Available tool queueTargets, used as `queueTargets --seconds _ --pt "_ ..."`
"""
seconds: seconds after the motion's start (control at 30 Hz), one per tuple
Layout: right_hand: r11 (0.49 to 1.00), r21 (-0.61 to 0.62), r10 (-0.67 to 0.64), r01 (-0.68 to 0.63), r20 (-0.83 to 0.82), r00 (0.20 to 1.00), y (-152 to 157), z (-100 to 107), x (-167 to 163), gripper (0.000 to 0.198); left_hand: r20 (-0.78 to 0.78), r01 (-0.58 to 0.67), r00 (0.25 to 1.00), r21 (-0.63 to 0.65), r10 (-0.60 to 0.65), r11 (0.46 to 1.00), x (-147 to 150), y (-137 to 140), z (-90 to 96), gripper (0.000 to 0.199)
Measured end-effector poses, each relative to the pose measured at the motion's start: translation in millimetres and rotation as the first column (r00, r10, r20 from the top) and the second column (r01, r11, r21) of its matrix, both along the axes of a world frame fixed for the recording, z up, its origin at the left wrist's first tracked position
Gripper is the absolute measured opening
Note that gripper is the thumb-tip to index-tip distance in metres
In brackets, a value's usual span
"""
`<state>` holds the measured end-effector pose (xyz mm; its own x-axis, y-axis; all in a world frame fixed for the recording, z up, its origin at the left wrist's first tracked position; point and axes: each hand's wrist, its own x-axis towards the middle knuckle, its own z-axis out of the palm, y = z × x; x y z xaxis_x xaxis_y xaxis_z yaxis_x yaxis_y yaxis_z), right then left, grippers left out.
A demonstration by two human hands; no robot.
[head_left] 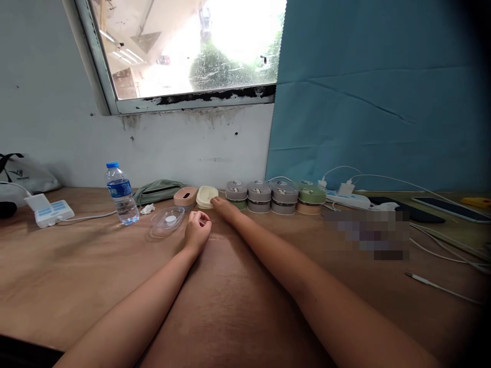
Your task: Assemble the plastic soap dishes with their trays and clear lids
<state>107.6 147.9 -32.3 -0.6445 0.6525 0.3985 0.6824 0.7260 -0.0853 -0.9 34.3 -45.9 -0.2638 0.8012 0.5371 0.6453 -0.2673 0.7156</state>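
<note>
My right hand reaches forward to a small cream-coloured plastic box, with its fingers on the right rim. The box has a pale inside and stands at the back of the table. My left hand rests on the tabletop nearer to me, fingers curled in with a small hollow between them and nothing visible inside. Just left of it lies a clear plastic lid with a round white disc. A pink box with a dark slot stands beside the cream box.
Several stacked lidded boxes line the back, right of my right hand. A water bottle, crumpled tissue and green pouch stand left. White cables, a power strip and a phone lie right.
</note>
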Motion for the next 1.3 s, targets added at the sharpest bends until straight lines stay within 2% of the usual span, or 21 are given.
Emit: queueTargets --seconds 0.17,0.27,0.33,0.4,0.47,0.57,0.63,0.7,0.87,1.1,1.23,1.3 --pt "0.983 0.002 0.183 -0.183 -0.042 0.982 -31.0 5.6 37.4 0.024 0.059 -0.147 0.988 0.101 0.142 0.984 -13.9 -2.4 8.1 0.007" --pt "0.956 -0.037 0.289 -0.289 -0.02 0.957 -60.1 6.4 76.3 0.022 0.045 -0.282 0.959 0.225 0.279 0.933 -24.3 -4.1 11.0 0.01" --pt "0.929 -0.082 0.363 -0.36 0.014 0.932 -80.2 7.3 105.0 0.021 -0.013 -0.365 0.923 0.289 0.385 0.885 -32.2 -1.5 12.7 0.013" --pt "0.876 -0.173 0.462 -0.449 0.04 0.886 -98.7 9.2 131.8 0.025 -0.156 -0.39 0.881 0.291 0.446 0.873 -41.0 6.7 16.6 0.018" --pt "0.835 -0.276 0.509 -0.476 0.056 0.859 -114.3 12.8 154.5 0.029 -0.372 -0.346 0.836 0.215 0.404 0.913 -50.2 21.2 23.5 0.025" --pt "0.796 -0.371 0.542 -0.478 0.088 0.836 -131.2 20.6 180.6 0.032 -0.6 -0.271 0.77 0.004 0.219 0.963 -62.5 50.8 36.0 0.037" --pt "0.796 -0.389 0.536 -0.464 0.095 0.839 -138.7 24.6 194.3 0.034 -0.627 -0.252 0.767 -0.095 0.139 0.963 -68.5 70.5 41.4 0.04" --pt "0.817 -0.387 0.494 -0.428 0.087 0.865 -144.7 25.0 206.1 0.033 -0.626 -0.238 0.775 -0.159 0.088 0.958 -72.9 86.0 43.0 0.043" --pt "0.895 -0.355 0.304 -0.272 0.036 0.952 -161.1 16.9 227.4 0.039 -0.607 -0.178 0.795 -0.209 0.016 0.962 -81.9 101.0 38.5 0.036" --pt "0.929 -0.323 0.182 -0.18 -0.023 0.983 -188.9 26.3 232.4 0.043 -0.546 -0.144 0.836 -0.122 0.055 0.982 -88.6 96.8 39.5 0.023" --pt "0.944 -0.295 0.141 -0.15 -0.054 0.989 -198.5 27.2 226.9 0.038 -0.51 -0.15 0.848 0.033 0.146 0.988 -92.3 89.6 44.2 0.006" --pt "0.949 -0.283 0.129 -0.138 -0.052 0.99 -199.4 24.9 224.3 0.035 -0.528 -0.121 0.836 0.083 0.147 0.989 -96.0 84.6 48.2 0.002"
